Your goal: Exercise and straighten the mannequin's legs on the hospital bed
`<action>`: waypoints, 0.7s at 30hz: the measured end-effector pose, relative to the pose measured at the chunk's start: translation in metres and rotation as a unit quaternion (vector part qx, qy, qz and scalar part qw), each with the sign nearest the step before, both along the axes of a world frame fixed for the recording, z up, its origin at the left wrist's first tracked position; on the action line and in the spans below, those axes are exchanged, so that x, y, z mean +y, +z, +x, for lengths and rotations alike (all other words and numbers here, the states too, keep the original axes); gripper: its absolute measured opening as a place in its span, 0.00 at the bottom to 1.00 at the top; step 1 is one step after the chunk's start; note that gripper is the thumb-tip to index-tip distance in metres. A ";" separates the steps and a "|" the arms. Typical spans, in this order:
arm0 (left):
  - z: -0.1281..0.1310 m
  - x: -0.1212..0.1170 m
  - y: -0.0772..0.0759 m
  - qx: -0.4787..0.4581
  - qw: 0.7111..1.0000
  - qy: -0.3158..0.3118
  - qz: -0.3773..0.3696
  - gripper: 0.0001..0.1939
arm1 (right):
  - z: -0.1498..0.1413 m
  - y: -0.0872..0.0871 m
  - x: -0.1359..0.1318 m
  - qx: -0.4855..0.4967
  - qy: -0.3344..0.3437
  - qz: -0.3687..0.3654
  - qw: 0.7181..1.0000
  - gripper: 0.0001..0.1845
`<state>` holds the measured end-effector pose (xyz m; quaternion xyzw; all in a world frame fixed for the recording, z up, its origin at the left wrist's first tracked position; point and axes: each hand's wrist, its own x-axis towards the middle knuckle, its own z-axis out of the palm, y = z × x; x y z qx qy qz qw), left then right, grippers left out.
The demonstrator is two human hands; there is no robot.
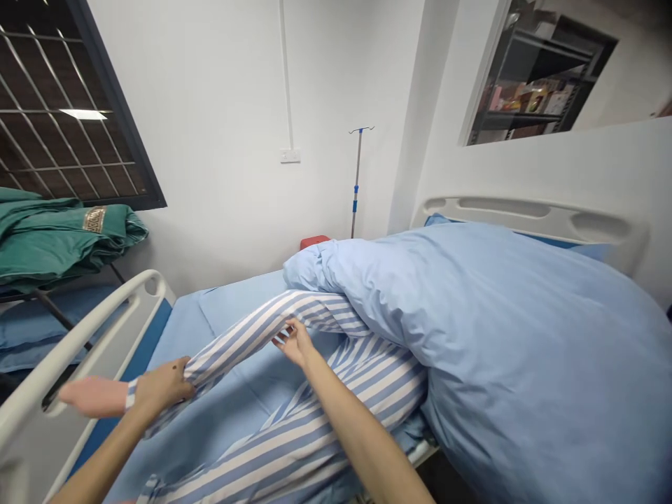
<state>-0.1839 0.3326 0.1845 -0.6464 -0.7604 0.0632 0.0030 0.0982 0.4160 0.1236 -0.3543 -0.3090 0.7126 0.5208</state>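
Note:
Two legs in blue-and-white striped trousers lie on the bed. The farther striped leg [246, 329] is lifted off the sheet and bent at the knee, with its bare foot [94, 397] near the footboard. My left hand [165, 386] is wrapped around this leg just above the ankle. Under the knee, my right hand [295, 343] touches the trouser cloth from below, fingers apart and slightly curved. The nearer striped leg [283, 448] rests on the mattress, partly behind my right forearm. A light blue quilt [472, 308] covers the rest of the body.
The bed's pale footboard [94, 343] stands at the left, the headboard [530, 210] at the far right. Behind the bed are a drip stand [358, 175] and a red object [313, 241]. Folded green cloth [68, 238] lies by the window.

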 end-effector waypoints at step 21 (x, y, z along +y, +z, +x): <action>0.095 -0.022 -0.059 -0.150 0.987 0.050 0.031 0.30 | 0.046 0.038 0.002 0.137 -0.080 0.013 0.987 0.08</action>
